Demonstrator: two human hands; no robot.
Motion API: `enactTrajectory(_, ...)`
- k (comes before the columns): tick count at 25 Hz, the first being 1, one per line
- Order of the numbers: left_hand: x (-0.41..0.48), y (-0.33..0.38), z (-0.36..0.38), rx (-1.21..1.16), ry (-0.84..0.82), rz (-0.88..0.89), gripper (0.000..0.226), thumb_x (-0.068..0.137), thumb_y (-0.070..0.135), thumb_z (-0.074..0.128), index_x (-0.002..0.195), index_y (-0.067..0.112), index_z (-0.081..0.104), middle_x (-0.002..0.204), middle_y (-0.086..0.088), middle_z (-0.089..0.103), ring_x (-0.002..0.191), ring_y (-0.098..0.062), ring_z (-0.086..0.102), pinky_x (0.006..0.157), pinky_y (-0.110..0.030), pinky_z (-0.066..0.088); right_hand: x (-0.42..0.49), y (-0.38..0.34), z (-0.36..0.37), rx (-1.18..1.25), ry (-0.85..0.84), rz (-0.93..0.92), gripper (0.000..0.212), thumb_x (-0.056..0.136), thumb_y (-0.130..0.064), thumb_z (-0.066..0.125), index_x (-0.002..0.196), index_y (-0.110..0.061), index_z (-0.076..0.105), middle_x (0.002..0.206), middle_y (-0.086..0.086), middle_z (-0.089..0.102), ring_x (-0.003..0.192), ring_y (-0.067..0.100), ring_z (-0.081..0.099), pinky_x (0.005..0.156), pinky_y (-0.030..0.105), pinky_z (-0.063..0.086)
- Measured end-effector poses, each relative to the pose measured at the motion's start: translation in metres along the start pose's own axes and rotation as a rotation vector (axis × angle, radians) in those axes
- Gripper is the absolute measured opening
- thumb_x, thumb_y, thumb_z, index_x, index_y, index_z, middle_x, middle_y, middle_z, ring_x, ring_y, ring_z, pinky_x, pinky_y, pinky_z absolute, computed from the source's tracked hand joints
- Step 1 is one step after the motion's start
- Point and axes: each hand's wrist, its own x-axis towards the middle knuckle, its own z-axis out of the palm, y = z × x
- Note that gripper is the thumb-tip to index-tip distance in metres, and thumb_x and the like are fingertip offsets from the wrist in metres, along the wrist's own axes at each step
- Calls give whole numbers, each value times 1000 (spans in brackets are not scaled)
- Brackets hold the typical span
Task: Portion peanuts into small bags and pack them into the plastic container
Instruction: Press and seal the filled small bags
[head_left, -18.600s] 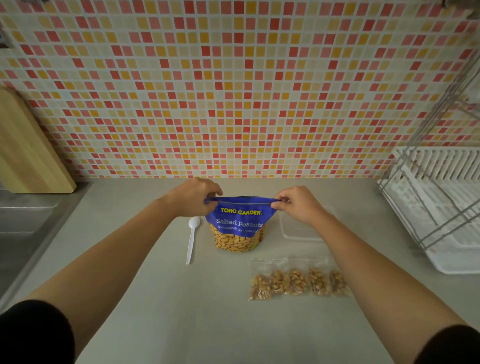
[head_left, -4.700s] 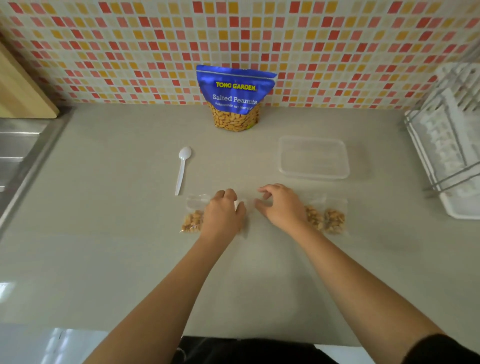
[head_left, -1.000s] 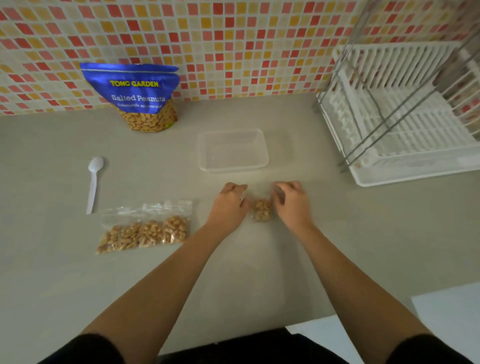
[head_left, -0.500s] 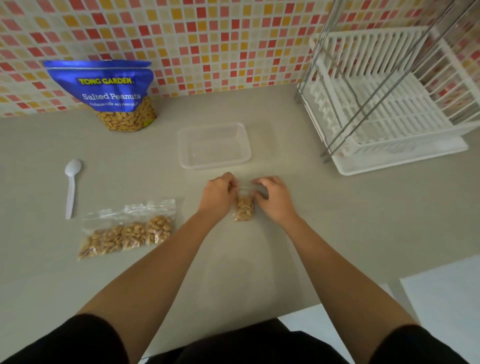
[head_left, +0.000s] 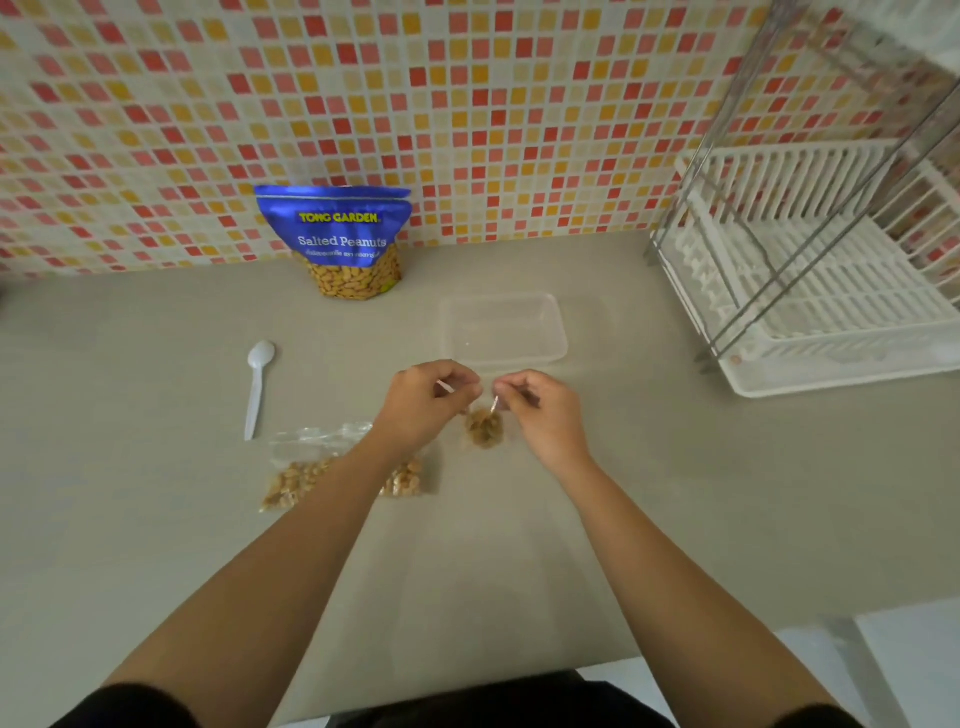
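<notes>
Standing empty on the tabletop (head_left: 156, 545), the plastic container (head_left: 503, 330) lies just beyond both hands. Left hand (head_left: 423, 402) and right hand (head_left: 540, 410) pinch the top corners of a small peanut bag (head_left: 483, 428) with closed fingers; more filled bags (head_left: 311, 470) lie left.

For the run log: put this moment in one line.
step: sealing one small bag | left hand and right hand: pinching its top | container: empty | other bags: on counter, left
</notes>
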Motion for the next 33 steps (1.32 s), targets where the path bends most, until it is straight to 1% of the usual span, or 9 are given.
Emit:
enactTrajectory(5, -6, -5, -26, 173, 81, 77, 4, 83, 23, 67, 81, 21, 70, 70, 9, 61, 65, -18, 61, 60, -14, 41, -7, -27, 29, -119, -4, -98, 5, 82, -14, 66, 82, -14, 71, 69, -6, 66, 61, -3, 60, 68, 16, 48)
enactTrajectory(11, -11, -15, -41, 303, 80, 162, 14, 87, 21, 60, 89, 10, 67, 89, -7, 66, 76, -20, 58, 73, -31, 46, -12, -44, 45, -250, -31, -86, 8, 85, -18, 63, 87, -14, 70, 81, 4, 73, 73, 12, 64, 73, 24, 49)
enactTrajectory(15, -16, -18, -44, 388, 62, 227, 16, 88, 23, 59, 88, 8, 65, 91, -8, 65, 85, -25, 60, 75, -36, 46, -17, -51, 49, -312, -32, -49, 7, 85, -17, 62, 84, -15, 69, 79, 2, 72, 73, 14, 63, 74, 25, 48)
enactTrajectory(19, -19, -14, -56, 367, 148, 262, 24, 83, 32, 65, 77, 9, 63, 79, 0, 60, 78, -18, 54, 69, -33, 43, -16, -62, 45, -299, -25, -48, 7, 84, -17, 63, 79, -17, 67, 69, -5, 64, 69, 12, 60, 69, 23, 46)
enactTrajectory(24, -20, -11, -69, 372, 184, 242, 35, 77, 40, 70, 68, 9, 58, 71, 1, 55, 68, -15, 50, 62, -29, 39, -17, -71, 45, -313, -14, -114, 5, 84, -19, 64, 81, -16, 68, 75, -1, 69, 70, 12, 61, 70, 24, 47)
enactTrajectory(26, -21, -13, -71, 258, 193, 177, 37, 75, 40, 73, 64, 10, 54, 70, -4, 58, 68, -16, 53, 63, -27, 41, -19, -73, 46, -297, -13, -132, 5, 84, -19, 64, 83, -15, 68, 78, 2, 70, 71, 13, 61, 72, 26, 48)
enactTrajectory(29, -32, -22, -69, -316, 67, -39, 36, 75, 42, 70, 72, 13, 50, 79, -7, 59, 78, -15, 58, 75, -27, 45, -15, -72, 41, -122, -42, -37, 5, 85, -19, 64, 80, -19, 65, 77, 3, 70, 75, 18, 68, 75, 27, 51)
enactTrajectory(31, -43, -32, -58, -560, -42, -129, 24, 79, 26, 69, 81, 16, 48, 83, 1, 62, 83, -12, 61, 79, -27, 48, -9, -68, 38, 0, -42, 55, 8, 84, -20, 65, 76, -22, 64, 73, 1, 68, 71, 17, 68, 76, 30, 52)
enactTrajectory(33, -54, -39, -43, -568, -75, -173, 24, 80, 3, 68, 84, 16, 49, 83, 2, 64, 79, -13, 64, 71, -23, 50, -5, -60, 38, 55, -60, 163, 8, 83, -20, 66, 75, -22, 64, 69, -1, 67, 66, 13, 65, 76, 32, 53)
